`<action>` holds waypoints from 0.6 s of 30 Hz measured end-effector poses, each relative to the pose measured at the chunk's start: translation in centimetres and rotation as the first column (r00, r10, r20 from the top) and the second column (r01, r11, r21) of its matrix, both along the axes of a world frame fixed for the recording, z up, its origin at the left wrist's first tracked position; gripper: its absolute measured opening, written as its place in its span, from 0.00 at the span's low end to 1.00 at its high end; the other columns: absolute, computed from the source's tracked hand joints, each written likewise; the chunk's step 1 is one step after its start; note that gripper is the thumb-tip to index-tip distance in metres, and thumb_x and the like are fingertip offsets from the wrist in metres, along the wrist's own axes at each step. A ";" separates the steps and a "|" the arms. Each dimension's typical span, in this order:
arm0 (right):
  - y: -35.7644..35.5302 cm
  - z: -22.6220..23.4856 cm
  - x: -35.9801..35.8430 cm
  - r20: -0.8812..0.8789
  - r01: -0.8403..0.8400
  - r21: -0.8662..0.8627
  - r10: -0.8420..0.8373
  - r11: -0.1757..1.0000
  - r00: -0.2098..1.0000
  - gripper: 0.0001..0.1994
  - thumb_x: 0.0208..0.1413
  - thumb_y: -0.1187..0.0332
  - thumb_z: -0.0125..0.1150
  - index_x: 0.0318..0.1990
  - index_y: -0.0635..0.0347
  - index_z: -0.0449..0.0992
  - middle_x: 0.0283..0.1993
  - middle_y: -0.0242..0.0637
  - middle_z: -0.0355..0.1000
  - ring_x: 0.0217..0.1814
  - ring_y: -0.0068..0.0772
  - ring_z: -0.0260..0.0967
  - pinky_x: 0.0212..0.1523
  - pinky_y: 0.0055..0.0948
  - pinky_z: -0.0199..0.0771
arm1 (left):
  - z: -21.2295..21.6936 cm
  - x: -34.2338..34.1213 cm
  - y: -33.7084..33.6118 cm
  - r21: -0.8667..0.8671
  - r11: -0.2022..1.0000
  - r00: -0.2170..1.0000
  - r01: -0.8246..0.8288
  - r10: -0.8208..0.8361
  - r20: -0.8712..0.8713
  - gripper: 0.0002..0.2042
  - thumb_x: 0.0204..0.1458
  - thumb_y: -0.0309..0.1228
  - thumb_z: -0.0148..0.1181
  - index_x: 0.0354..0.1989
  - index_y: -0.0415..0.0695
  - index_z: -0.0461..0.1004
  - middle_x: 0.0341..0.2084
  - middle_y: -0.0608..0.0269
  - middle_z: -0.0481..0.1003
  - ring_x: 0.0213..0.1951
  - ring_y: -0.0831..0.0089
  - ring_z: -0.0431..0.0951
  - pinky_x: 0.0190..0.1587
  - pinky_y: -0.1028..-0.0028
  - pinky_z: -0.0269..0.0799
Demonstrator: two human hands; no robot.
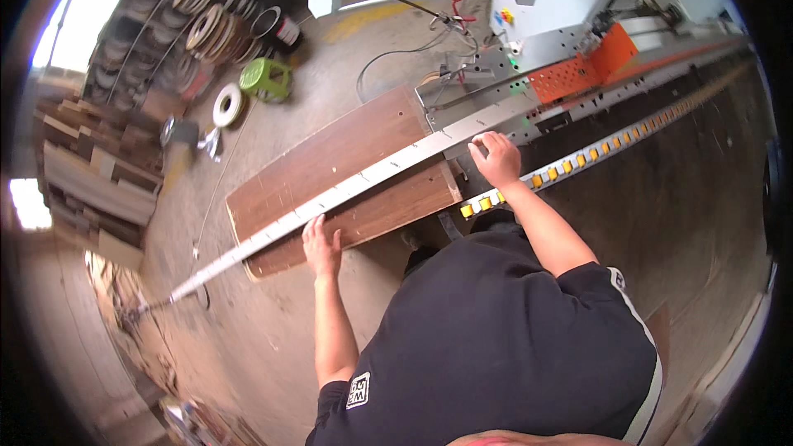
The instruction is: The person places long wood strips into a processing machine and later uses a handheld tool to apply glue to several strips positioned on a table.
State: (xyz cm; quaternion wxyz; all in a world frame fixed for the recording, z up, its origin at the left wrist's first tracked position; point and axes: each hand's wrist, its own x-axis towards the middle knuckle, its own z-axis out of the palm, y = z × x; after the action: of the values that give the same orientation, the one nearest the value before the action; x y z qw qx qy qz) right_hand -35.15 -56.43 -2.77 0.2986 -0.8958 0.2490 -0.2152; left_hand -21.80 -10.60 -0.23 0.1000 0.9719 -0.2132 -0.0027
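Observation:
A long, narrow silver-white strip (363, 183) with short dark marks runs diagonally across brown wooden boards (330, 153) to a machine at the right. My left hand (320, 249) has its fingers stretched out, their tips at the strip's near edge above the front board. Farther right, my right hand (497, 162) is beside the strip's near edge, close to the machine end. Its fingers are curled toward the thumb; whether anything small is between them is hidden.
An orange perforated guard (570, 78) stands on the machine bed. A rail of yellow rollers (566, 167) slopes up to the right, near my right forearm. Cables lie behind the boards. A green stool (265, 80), white roll (228, 106) and racked coils (213, 33) stand far left.

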 end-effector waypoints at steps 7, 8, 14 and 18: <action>5.4 -0.1 5.4 -0.471 0.345 0.495 -0.087 0.798 0.878 0.21 0.64 0.45 0.59 0.36 0.52 0.86 0.27 0.32 0.83 0.29 0.32 0.81 0.36 0.37 0.79 | -2.0 11.0 5.5 0.161 0.964 0.976 0.213 -0.217 0.007 0.34 0.51 0.47 0.71 0.68 0.56 0.71 0.64 0.64 0.72 0.67 0.60 0.67 0.68 0.54 0.58; 5.5 -0.2 6.5 -0.481 0.375 0.507 -0.106 0.777 0.870 0.21 0.65 0.45 0.58 0.36 0.53 0.85 0.27 0.31 0.82 0.27 0.30 0.80 0.35 0.36 0.79 | -2.5 11.9 5.7 0.073 0.956 0.958 0.284 -0.286 0.009 0.32 0.50 0.45 0.72 0.66 0.57 0.73 0.58 0.64 0.75 0.63 0.61 0.71 0.65 0.55 0.60; 4.1 -3.3 9.9 -0.395 0.460 0.676 -0.244 0.576 0.886 0.23 0.66 0.49 0.60 0.31 0.61 0.82 0.23 0.33 0.79 0.20 0.25 0.75 0.24 0.32 0.74 | -2.2 14.6 3.7 -0.038 0.931 0.932 0.362 -0.361 0.031 0.31 0.46 0.38 0.76 0.63 0.54 0.76 0.53 0.62 0.76 0.57 0.58 0.74 0.60 0.57 0.67; 2.7 -3.3 10.7 -0.339 0.433 0.805 -0.283 0.405 0.897 0.23 0.67 0.52 0.62 0.27 0.62 0.75 0.22 0.32 0.73 0.14 0.23 0.68 0.13 0.26 0.64 | -1.8 15.7 1.8 -0.071 0.933 0.936 0.352 -0.352 0.009 0.31 0.44 0.35 0.77 0.61 0.52 0.78 0.52 0.59 0.77 0.55 0.55 0.75 0.58 0.58 0.72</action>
State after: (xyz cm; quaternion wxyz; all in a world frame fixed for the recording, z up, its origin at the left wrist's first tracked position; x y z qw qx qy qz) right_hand -24.46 -53.75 -6.02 0.6339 -0.5608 0.5301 -0.0520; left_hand -6.08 -8.76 -2.01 0.1331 0.9138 -0.3835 -0.0148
